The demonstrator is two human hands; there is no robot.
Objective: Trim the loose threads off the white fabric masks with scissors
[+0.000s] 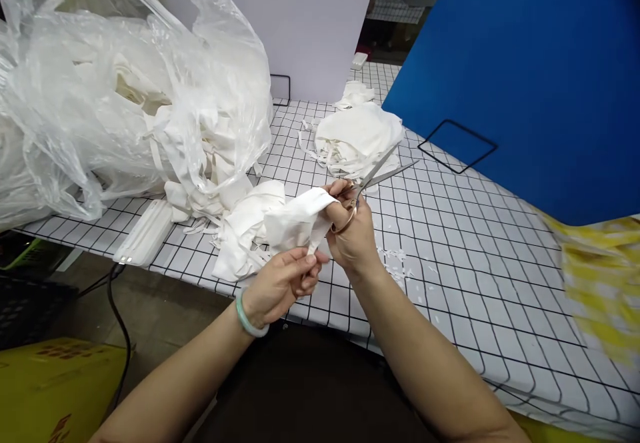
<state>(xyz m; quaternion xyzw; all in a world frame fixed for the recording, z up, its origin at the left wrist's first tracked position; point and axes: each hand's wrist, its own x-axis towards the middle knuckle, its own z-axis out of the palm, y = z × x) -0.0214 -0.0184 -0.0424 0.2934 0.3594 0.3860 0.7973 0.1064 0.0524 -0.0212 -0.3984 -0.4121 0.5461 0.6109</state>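
Observation:
My left hand [283,283], with a pale green bangle on the wrist, pinches the lower edge of a white fabric piece [300,220]. My right hand [350,233] holds a pair of scissors [377,170] by their rose-gold handles, and its fingertips also touch the top of the same fabric piece. The scissor blades point up and to the right, slightly apart, over the table. More white fabric pieces [240,230] lie just left of my hands.
A large clear plastic bag [125,90] full of white fabric sits at the left on the grid-patterned table [475,243]. A pile of white pieces [357,138] lies behind the scissors. A blue board [540,76] stands right, a white board [310,23] behind, yellow checked cloth [603,283] far right.

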